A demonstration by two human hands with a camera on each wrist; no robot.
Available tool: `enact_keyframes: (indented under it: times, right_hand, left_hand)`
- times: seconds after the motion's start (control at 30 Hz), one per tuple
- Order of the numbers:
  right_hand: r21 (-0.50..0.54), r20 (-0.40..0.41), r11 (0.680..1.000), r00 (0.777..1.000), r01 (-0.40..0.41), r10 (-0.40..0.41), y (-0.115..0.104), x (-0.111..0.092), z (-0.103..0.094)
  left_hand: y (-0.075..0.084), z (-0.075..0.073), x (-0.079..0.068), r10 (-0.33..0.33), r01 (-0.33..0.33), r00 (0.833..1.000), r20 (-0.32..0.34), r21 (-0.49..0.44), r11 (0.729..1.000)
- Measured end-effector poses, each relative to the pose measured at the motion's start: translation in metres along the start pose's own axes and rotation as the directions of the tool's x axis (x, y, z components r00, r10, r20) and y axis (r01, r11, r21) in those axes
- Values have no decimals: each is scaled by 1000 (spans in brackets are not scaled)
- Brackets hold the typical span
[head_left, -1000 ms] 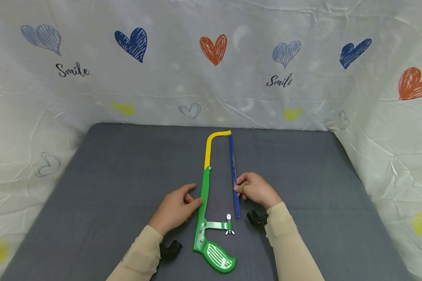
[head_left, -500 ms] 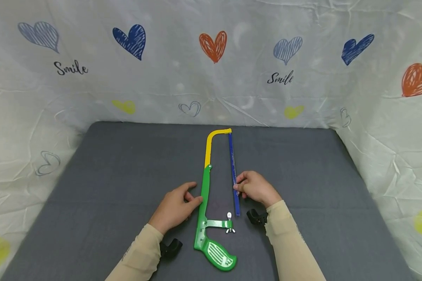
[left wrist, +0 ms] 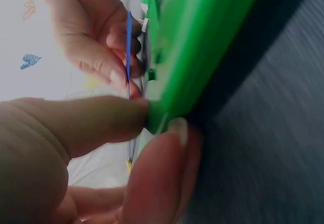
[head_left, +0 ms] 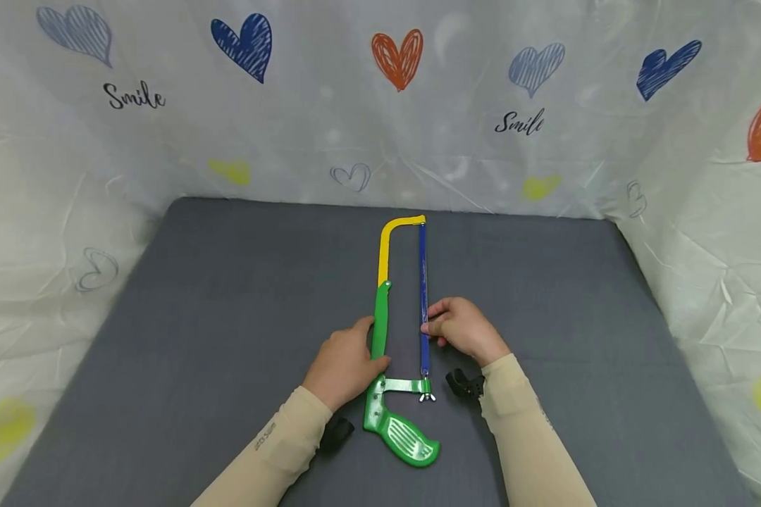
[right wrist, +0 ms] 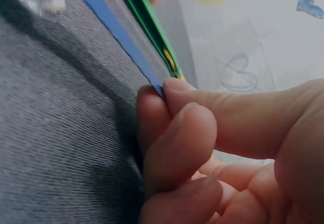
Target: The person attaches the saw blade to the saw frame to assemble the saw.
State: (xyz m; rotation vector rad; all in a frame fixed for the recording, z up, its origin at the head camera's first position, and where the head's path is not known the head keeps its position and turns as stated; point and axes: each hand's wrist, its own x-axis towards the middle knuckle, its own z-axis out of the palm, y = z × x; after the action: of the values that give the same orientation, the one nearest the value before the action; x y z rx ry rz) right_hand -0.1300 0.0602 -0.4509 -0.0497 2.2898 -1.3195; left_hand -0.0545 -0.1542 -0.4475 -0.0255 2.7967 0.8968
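Observation:
A hacksaw frame [head_left: 380,327], green with a yellow front arm [head_left: 384,250], lies lengthwise in the middle of the head view, its green handle [head_left: 412,442] nearest me. My left hand [head_left: 342,365] grips the green bar; in the left wrist view, thumb and fingers pinch its edge. Along the right side runs a blue hacksaw blade [head_left: 423,282], its far end at the tip of the yellow arm. My right hand [head_left: 468,329] pinches this blade lower down, between thumb and fingers. The blade's near end meets the green cross bracket [head_left: 406,385], which carries a silver wing nut [head_left: 428,397].
Dark grey cloth [head_left: 260,282] covers the table under the saw. A white curtain [head_left: 304,113] printed with hearts and "Smile" stands behind it and along both sides. Black camera mounts [head_left: 463,384] stick out at the wrists.
My left hand has moved right and now grips the frame bar. The bracket and the blade's near end, apart before, now meet. My right hand keeps its pinch. The head view has shifted.

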Motion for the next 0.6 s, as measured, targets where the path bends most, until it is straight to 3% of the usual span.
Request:
enact_keyframes:
  times: [0.37, 0.6]
  right_hand:
    - [-37, -51, 999, 999, 2, -4, 0, -2, 3]
    - [-115, -105, 993, 994, -37, 25, -1, -4, 4]
  left_hand:
    - [5, 3, 4, -30, 31, 999, 21, -18, 999]
    - [3, 3, 5, -37, 38, 999, 29, -34, 999]
